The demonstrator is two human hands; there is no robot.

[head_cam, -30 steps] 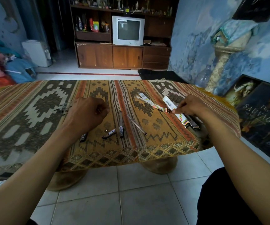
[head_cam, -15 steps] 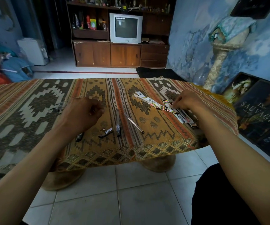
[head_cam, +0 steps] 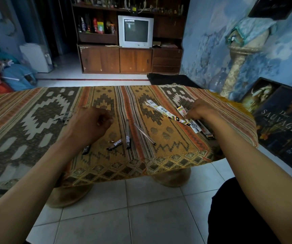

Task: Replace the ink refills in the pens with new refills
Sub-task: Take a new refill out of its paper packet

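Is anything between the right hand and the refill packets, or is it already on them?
Nothing visible stands between them. The right hand already rests on the refill packets near the cloth-covered table's right end; whether its fingers grip one is hidden.

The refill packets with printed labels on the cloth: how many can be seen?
2, possibly more. One packet lies free on the cloth, left of the right hand. One packet lies under that hand's fingertips. The hand may hide others.
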